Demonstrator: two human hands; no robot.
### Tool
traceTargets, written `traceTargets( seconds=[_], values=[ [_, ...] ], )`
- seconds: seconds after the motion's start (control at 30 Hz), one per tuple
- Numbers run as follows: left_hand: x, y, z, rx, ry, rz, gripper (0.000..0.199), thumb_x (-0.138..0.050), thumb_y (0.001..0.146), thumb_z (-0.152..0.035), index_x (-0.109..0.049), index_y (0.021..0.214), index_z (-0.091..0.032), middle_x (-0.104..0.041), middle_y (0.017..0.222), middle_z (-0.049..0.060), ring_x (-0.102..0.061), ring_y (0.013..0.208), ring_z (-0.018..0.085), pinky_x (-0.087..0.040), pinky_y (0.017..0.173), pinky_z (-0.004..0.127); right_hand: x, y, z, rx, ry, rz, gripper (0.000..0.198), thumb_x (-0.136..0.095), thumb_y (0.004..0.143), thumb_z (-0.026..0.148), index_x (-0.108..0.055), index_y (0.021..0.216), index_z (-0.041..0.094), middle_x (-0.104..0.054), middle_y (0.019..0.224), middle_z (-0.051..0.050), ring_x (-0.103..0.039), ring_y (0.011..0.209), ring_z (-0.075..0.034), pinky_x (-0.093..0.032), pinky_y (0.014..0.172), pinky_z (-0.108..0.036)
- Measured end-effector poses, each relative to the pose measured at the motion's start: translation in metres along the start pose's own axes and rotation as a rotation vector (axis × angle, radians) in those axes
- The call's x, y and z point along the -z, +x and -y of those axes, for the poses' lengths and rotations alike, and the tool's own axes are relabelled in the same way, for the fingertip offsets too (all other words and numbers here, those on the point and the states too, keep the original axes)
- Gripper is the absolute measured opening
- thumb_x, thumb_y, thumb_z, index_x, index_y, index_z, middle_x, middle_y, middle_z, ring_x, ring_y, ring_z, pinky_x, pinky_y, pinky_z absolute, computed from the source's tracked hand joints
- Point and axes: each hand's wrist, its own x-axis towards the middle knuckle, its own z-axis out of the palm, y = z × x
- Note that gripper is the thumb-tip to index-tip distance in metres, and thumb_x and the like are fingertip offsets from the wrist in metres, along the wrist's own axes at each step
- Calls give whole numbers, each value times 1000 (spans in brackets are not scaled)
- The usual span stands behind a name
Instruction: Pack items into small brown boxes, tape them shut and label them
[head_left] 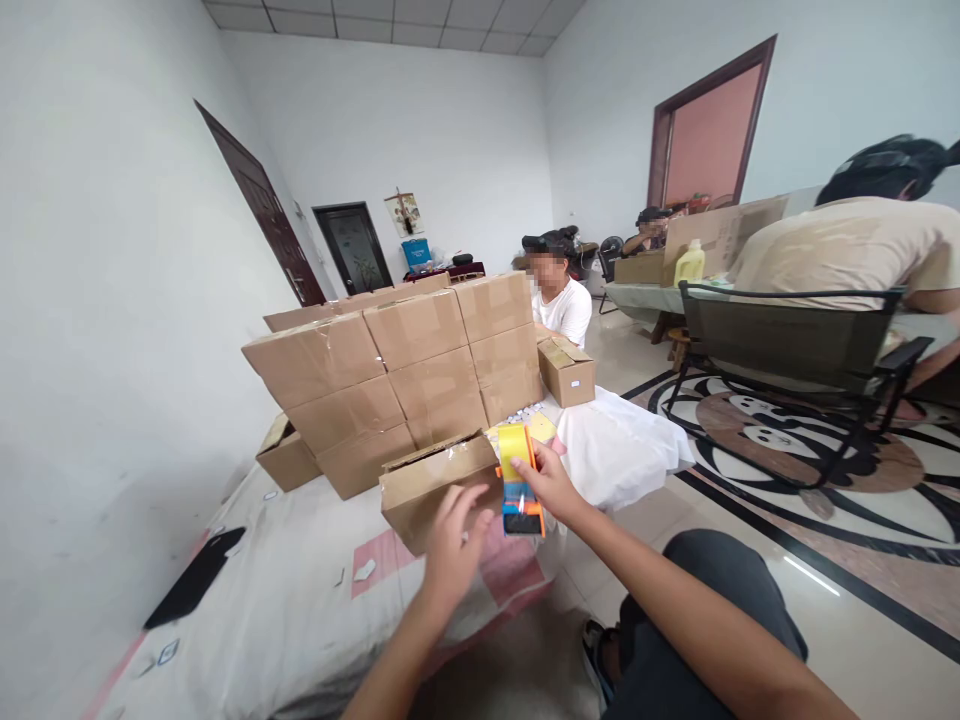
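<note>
My right hand (553,484) grips a tape dispenser (517,490) with a yellow roll and an orange and blue frame, held above the table's near edge. To its left, my left hand (454,545) is raised with fingers apart, holding nothing. Just behind both hands stands a cardboard box (427,485), its upper side showing a taped seam and its right end partly hidden by the hands and dispenser.
Stacked cartons (427,370) rise behind the box on the covered table (292,590). A smaller carton (568,375) sits at the far right. A black flat item (199,575) lies at left. A person (566,300) sits behind the stack; others work at another table.
</note>
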Motion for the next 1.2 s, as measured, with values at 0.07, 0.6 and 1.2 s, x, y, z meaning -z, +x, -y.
traceTargets(
  seconds=[0.07, 0.6, 1.2],
  values=[
    [-27, 7, -25, 82, -246, 51, 34, -51, 96, -46, -75, 105, -23, -64, 107, 8, -63, 104, 22, -51, 93, 34, -2, -7, 1, 63, -32, 0, 36, -56, 91, 55, -59, 86, 20, -61, 78, -2, -55, 70, -16, -45, 65, -28],
    [-82, 7, -77, 576, -737, -36, 54, -69, 75, -67, -75, 69, -14, -61, 68, 4, -49, 69, 15, -38, 64, 25, 67, 23, -15, 521, -646, -161, 40, -27, 103, 42, -42, 71, 23, -49, 66, -3, -44, 63, -18, -34, 63, -34],
    [-77, -20, -69, 587, -625, -28, 50, -62, 87, -58, -73, 60, -16, -59, 59, 3, -51, 61, 13, -39, 60, 26, 36, 10, 16, 189, -111, -354, 50, -38, 97, 66, -47, 75, 22, -46, 67, 2, -43, 59, -12, -38, 55, -26]
  ],
)
